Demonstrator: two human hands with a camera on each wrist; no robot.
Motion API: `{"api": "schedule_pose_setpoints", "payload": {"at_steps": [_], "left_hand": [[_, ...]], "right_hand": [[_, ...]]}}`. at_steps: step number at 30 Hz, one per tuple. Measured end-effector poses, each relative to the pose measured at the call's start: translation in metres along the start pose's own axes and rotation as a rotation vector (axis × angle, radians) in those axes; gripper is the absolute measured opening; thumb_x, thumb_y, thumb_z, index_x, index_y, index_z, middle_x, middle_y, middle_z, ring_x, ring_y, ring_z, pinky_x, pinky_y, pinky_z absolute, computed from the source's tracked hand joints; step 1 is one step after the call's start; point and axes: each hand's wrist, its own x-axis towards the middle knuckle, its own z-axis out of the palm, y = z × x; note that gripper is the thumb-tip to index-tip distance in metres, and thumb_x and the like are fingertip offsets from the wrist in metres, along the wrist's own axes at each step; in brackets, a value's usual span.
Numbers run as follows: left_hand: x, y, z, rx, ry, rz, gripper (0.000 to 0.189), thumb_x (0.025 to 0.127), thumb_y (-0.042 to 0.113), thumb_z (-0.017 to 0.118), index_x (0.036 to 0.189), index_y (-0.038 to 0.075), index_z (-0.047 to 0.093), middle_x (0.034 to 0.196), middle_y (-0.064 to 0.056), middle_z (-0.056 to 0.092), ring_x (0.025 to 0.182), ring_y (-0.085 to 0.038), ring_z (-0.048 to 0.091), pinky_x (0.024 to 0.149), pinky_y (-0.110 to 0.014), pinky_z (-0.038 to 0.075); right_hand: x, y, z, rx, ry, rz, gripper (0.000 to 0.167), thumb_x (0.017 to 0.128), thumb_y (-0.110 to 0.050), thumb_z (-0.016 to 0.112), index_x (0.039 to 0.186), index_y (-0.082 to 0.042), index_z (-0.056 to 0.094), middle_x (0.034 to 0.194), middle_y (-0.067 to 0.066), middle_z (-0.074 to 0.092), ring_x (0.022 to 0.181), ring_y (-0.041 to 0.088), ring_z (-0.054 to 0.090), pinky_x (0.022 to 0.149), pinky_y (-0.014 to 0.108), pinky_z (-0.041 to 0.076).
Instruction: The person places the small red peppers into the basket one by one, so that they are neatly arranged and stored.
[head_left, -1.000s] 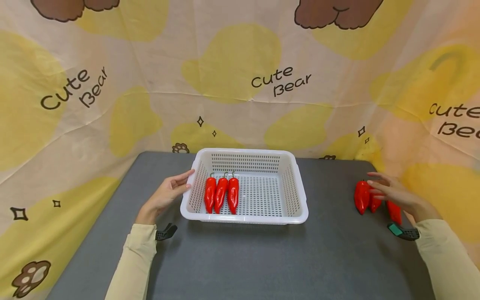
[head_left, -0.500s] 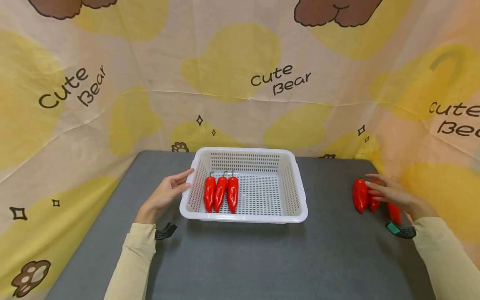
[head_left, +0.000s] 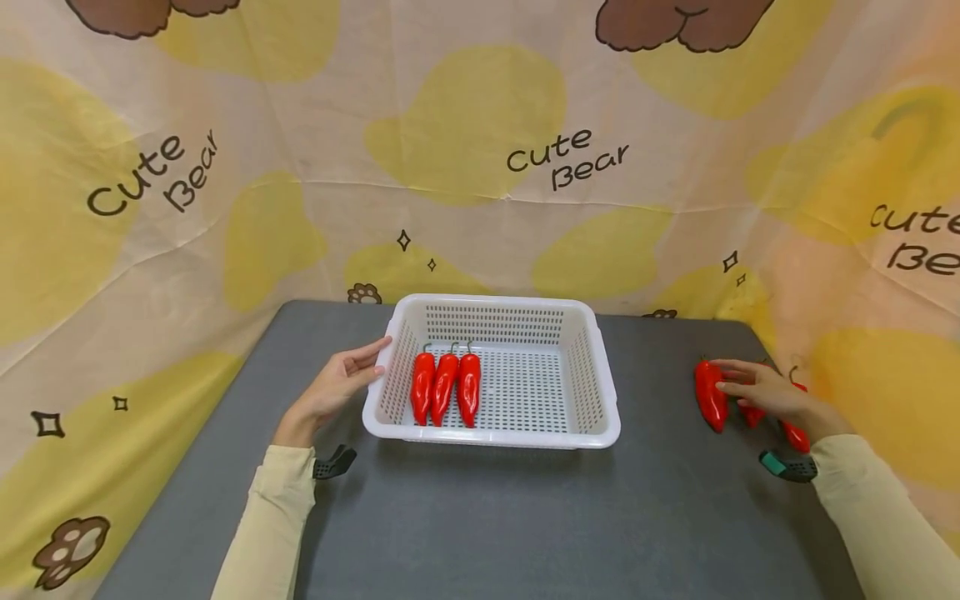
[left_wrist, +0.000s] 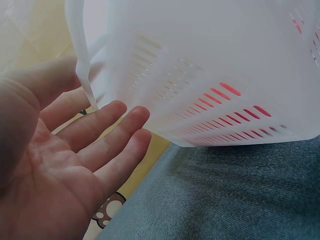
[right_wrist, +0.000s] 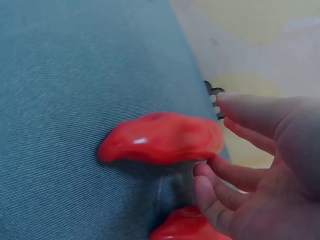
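Note:
In the head view my left hand point(head_left: 337, 385) holds the left rim of a white perforated plastic basket point(head_left: 495, 437). Its thumb and index finger lie at the rim, and the other fingertips touch the outer wall point(left_wrist: 200, 45). Inside, on the left, three glossy red chili peppers point(head_left: 444, 387) lie side by side. Far right, my right hand point(head_left: 772, 396) reaches over more red peppers. Its fingertips touch the stem end of the leftmost pepper point(right_wrist: 165, 137), with the thumb tip apart above it. A second pepper point(right_wrist: 187, 225) lies under the hand, and a third point(head_left: 795, 435) beside the wrist.
The grey table point(head_left: 480, 517) carries the basket and the peppers. A printed cloth backdrop point(head_left: 465, 133) hangs behind and along both sides. Dark straps with cameras sit on the left wrist point(head_left: 333, 463) and right wrist point(head_left: 787, 467).
My right hand has moved left and slightly toward me. The leftmost pepper has shifted left and turned, its stem end moving farther than its tip. The left hand stays at the basket.

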Motion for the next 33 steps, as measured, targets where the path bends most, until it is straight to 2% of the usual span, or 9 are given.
{"api": "schedule_pose_setpoints", "payload": {"at_steps": [2,4,7,9,16,24,26,29,33], "left_hand": [[0.0,0.0,0.0,-0.001,0.002,0.009,0.06,0.101,0.009,0.059,0.156,0.003,0.035,0.16,-0.023,0.036,0.119,0.003,0.06,0.096,-0.017,0.052],[0.0,0.0,0.0,-0.002,0.003,0.013,0.06,0.101,0.008,0.059,0.156,0.002,0.035,0.161,-0.024,0.035,0.119,0.004,0.06,0.096,-0.016,0.051],[0.001,0.0,0.0,-0.015,-0.002,0.015,0.06,0.101,0.007,0.058,0.156,0.0,0.034,0.161,-0.024,0.033,0.12,0.004,0.059,0.096,-0.015,0.051],[0.001,0.0,0.0,-0.02,-0.002,0.014,0.06,0.101,0.007,0.059,0.156,0.0,0.034,0.161,-0.023,0.034,0.12,0.004,0.059,0.096,-0.016,0.051],[0.002,0.001,0.0,-0.024,-0.008,0.013,0.061,0.101,0.007,0.059,0.156,0.001,0.034,0.161,-0.023,0.034,0.119,0.005,0.06,0.096,-0.016,0.051],[0.003,0.0,0.001,-0.016,-0.006,0.019,0.06,0.102,0.007,0.058,0.156,-0.001,0.034,0.161,-0.025,0.032,0.12,0.005,0.059,0.096,-0.015,0.051],[0.002,-0.001,0.001,-0.014,-0.011,0.019,0.06,0.102,0.007,0.057,0.156,-0.001,0.033,0.162,-0.025,0.031,0.12,0.005,0.058,0.097,-0.014,0.05],[0.002,-0.001,0.001,-0.011,-0.008,0.019,0.06,0.102,0.008,0.058,0.156,-0.001,0.034,0.162,-0.024,0.031,0.121,0.005,0.058,0.097,-0.013,0.049],[0.002,-0.001,0.0,-0.014,-0.004,0.024,0.06,0.102,0.008,0.058,0.155,-0.002,0.033,0.161,-0.026,0.031,0.12,0.005,0.058,0.096,-0.014,0.05]], "right_hand": [[0.001,0.0,0.002,-0.039,-0.004,-0.006,0.065,0.104,-0.022,0.057,0.153,0.01,0.028,0.153,0.045,0.027,0.088,0.008,0.059,0.073,0.027,0.052],[0.002,0.0,0.005,-0.076,-0.003,0.011,0.067,0.102,-0.024,0.06,0.153,0.008,0.03,0.153,0.045,0.027,0.098,0.027,0.06,0.074,0.027,0.051],[0.004,0.001,0.009,-0.116,0.003,0.028,0.068,0.101,-0.025,0.062,0.153,0.006,0.031,0.153,0.044,0.027,0.125,0.049,0.048,0.078,0.026,0.053],[0.005,0.001,0.012,-0.125,0.012,0.029,0.068,0.1,-0.024,0.064,0.153,0.006,0.033,0.153,0.044,0.028,0.132,0.055,0.04,0.079,0.024,0.054],[0.012,0.004,0.018,-0.138,0.036,-0.005,0.067,0.098,-0.019,0.066,0.151,0.008,0.033,0.149,0.045,0.033,0.126,0.055,0.045,0.076,0.024,0.055],[0.011,0.006,0.021,-0.112,0.047,-0.022,0.066,0.099,-0.014,0.065,0.15,0.01,0.032,0.152,0.045,0.027,0.133,0.061,0.036,0.079,0.025,0.057],[0.01,0.004,0.022,-0.11,0.055,-0.028,0.066,0.098,-0.014,0.065,0.15,0.01,0.033,0.151,0.045,0.029,0.132,0.06,0.038,0.079,0.025,0.057],[0.009,0.002,0.021,-0.103,0.069,-0.024,0.066,0.098,-0.014,0.066,0.149,0.01,0.033,0.149,0.045,0.032,0.126,0.055,0.047,0.078,0.025,0.058],[0.009,-0.001,0.02,-0.08,0.08,0.0,0.068,0.099,-0.017,0.065,0.152,0.007,0.031,0.148,0.045,0.033,0.112,0.038,0.061,0.077,0.026,0.059]]}}
